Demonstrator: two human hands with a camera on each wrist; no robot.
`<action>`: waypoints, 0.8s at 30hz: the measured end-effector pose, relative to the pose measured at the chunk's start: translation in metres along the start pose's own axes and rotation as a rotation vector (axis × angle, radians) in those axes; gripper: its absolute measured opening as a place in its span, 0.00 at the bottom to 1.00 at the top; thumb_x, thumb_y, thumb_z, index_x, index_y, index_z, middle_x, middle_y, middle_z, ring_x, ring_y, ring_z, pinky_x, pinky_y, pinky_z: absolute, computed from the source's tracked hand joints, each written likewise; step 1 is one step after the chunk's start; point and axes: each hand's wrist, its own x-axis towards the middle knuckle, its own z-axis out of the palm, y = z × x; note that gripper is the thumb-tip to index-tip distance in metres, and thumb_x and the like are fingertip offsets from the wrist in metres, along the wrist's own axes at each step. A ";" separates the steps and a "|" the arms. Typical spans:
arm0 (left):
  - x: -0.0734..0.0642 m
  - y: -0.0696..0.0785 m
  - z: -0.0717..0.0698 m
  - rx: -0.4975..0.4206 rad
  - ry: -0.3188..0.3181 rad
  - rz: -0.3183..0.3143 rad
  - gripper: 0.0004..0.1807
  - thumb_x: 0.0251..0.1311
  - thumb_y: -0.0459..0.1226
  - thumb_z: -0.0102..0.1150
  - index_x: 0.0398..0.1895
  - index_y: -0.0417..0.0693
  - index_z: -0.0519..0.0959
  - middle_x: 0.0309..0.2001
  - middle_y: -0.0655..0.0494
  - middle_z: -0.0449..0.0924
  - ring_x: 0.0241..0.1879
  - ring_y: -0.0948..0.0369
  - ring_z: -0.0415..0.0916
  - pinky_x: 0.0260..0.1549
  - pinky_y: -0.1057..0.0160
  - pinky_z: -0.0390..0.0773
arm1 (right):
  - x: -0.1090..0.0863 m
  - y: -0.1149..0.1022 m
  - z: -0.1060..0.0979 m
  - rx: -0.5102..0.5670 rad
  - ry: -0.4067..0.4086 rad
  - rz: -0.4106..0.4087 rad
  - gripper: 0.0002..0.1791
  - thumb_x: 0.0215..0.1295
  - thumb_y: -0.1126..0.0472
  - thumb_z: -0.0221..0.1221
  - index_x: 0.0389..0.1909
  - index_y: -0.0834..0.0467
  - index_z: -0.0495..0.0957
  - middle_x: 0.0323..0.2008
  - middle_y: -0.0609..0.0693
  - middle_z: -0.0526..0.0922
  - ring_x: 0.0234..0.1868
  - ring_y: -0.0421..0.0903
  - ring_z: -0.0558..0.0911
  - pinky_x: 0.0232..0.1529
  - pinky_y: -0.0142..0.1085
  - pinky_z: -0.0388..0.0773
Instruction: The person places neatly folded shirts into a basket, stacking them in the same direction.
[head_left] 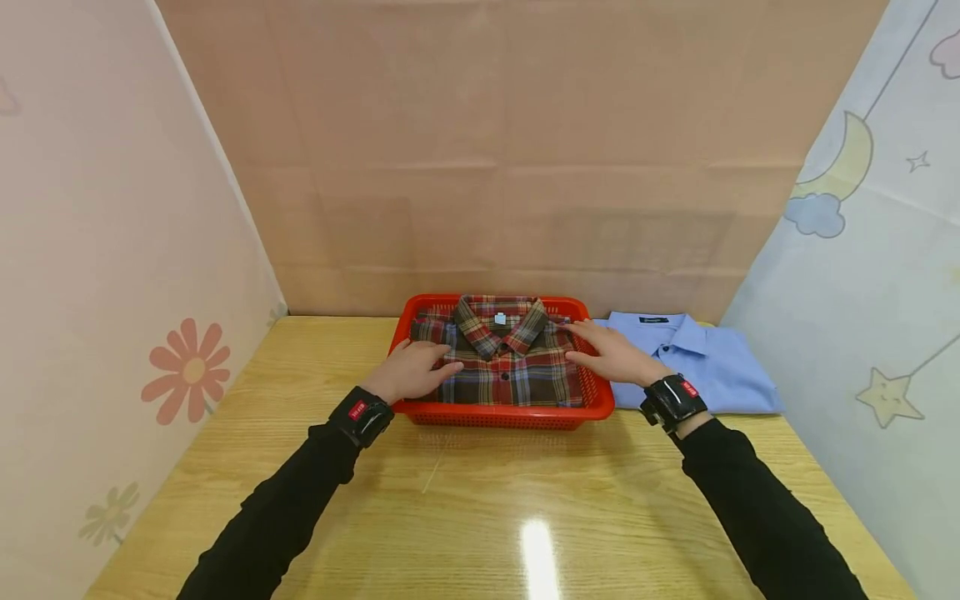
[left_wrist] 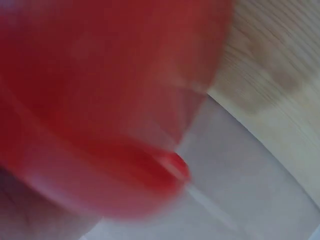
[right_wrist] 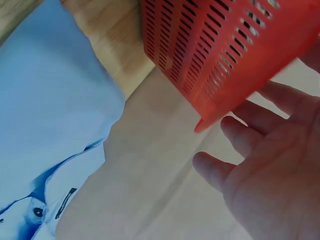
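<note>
A folded plaid shirt (head_left: 517, 379), red, brown and blue with its collar at the back, lies inside a red plastic basket (head_left: 487, 412). My left hand (head_left: 408, 371) is over the basket's left end, fingers extended across the rim toward the shirt. On the opposite end, my right hand (head_left: 618, 357) reaches over the right rim with its fingers spread and fairly straight, tips beside the shirt. The right wrist view shows those fingers close to the slotted basket wall (right_wrist: 200, 60). In the left wrist view the red basket (left_wrist: 115, 90) is blurred and hides most of the hand.
A folded light blue shirt (head_left: 712, 375) lies to the right of the basket on the wooden table (head_left: 465, 500). A brown paper-like backdrop (head_left: 487, 167) rises just behind the basket. Patterned side panels stand at left (head_left: 112, 250) and right (head_left: 862, 292).
</note>
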 end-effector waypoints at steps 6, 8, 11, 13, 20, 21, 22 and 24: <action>-0.001 0.025 0.000 -0.181 -0.016 0.008 0.33 0.72 0.55 0.45 0.68 0.41 0.70 0.61 0.46 0.78 0.60 0.49 0.76 0.62 0.46 0.71 | -0.015 0.003 -0.003 0.061 0.035 0.008 0.35 0.75 0.49 0.51 0.74 0.65 0.56 0.72 0.70 0.56 0.73 0.69 0.54 0.70 0.64 0.52; 0.001 0.032 0.003 -0.238 -0.023 -0.010 0.33 0.72 0.56 0.44 0.69 0.43 0.69 0.63 0.48 0.76 0.62 0.50 0.74 0.62 0.47 0.71 | -0.020 0.005 -0.004 0.086 0.037 0.024 0.36 0.75 0.49 0.51 0.74 0.65 0.55 0.73 0.69 0.55 0.73 0.68 0.54 0.70 0.63 0.52; 0.002 0.041 0.006 -0.317 -0.019 -0.013 0.33 0.72 0.56 0.44 0.70 0.44 0.67 0.64 0.48 0.75 0.62 0.50 0.74 0.62 0.47 0.71 | -0.027 0.007 -0.004 0.126 0.038 0.059 0.37 0.76 0.46 0.49 0.75 0.63 0.53 0.74 0.68 0.54 0.74 0.68 0.53 0.70 0.63 0.52; 0.004 0.047 0.009 -0.352 -0.019 -0.005 0.33 0.72 0.57 0.44 0.70 0.44 0.67 0.64 0.48 0.75 0.62 0.50 0.74 0.61 0.47 0.72 | -0.034 0.009 -0.005 0.163 0.034 0.089 0.37 0.76 0.45 0.48 0.76 0.62 0.51 0.75 0.66 0.53 0.74 0.67 0.53 0.70 0.63 0.52; 0.009 0.066 0.016 -0.467 -0.038 0.010 0.33 0.72 0.59 0.42 0.70 0.48 0.68 0.64 0.50 0.75 0.61 0.51 0.74 0.60 0.48 0.73 | -0.054 0.018 -0.006 0.205 0.027 0.175 0.38 0.75 0.43 0.47 0.76 0.60 0.52 0.74 0.67 0.53 0.73 0.68 0.53 0.68 0.64 0.54; 0.010 0.069 0.017 -0.477 -0.043 0.015 0.32 0.72 0.58 0.42 0.70 0.49 0.68 0.63 0.50 0.75 0.61 0.51 0.74 0.59 0.48 0.74 | -0.057 0.019 -0.005 0.207 0.027 0.186 0.38 0.75 0.42 0.46 0.76 0.60 0.52 0.74 0.68 0.54 0.73 0.69 0.54 0.67 0.65 0.55; 0.011 0.072 0.018 -0.482 -0.047 0.020 0.32 0.72 0.58 0.42 0.70 0.49 0.68 0.63 0.50 0.76 0.60 0.52 0.75 0.58 0.49 0.74 | -0.061 0.021 -0.005 0.207 0.027 0.198 0.38 0.75 0.42 0.46 0.76 0.60 0.53 0.74 0.68 0.54 0.73 0.69 0.55 0.67 0.65 0.56; 0.012 0.078 0.020 -0.500 -0.058 0.034 0.32 0.72 0.58 0.42 0.70 0.49 0.68 0.61 0.49 0.76 0.58 0.52 0.76 0.56 0.49 0.76 | -0.066 0.023 -0.004 0.201 0.025 0.225 0.38 0.76 0.42 0.45 0.75 0.61 0.54 0.73 0.69 0.56 0.72 0.70 0.57 0.65 0.65 0.58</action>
